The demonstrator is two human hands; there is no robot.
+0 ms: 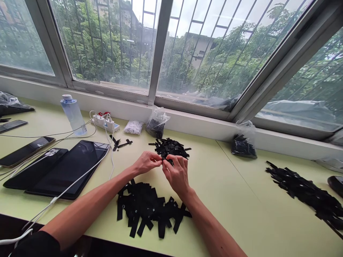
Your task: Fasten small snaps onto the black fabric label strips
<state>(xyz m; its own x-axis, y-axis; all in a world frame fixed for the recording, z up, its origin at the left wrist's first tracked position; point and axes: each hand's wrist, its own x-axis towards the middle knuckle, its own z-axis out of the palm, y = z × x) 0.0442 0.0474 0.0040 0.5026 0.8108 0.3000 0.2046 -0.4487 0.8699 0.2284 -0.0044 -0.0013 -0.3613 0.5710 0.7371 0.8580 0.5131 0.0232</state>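
Observation:
My left hand (pixel 147 161) and my right hand (pixel 177 172) meet fingertip to fingertip over the table. Both are closed in a pinch. Between them shows a bit of black strip, mostly hidden by my right fingers. Just behind the fingers lies a heap of short black strips (pixel 171 145), some with small pale marks. A larger pile of black strips (pixel 150 207) is spread on the near side, between my forearms. A few loose black strips (pixel 120 143) rest to the left of the far heap.
A tablet (pixel 72 167), phones (pixel 26 151) and white cables are at left. Near the window stand a bottle (pixel 72 112), a power strip (pixel 105 123), a white packet (pixel 133 127) and clear bags of black pieces (pixel 155 126) (pixel 243 142). More black strips (pixel 305 191) lie right.

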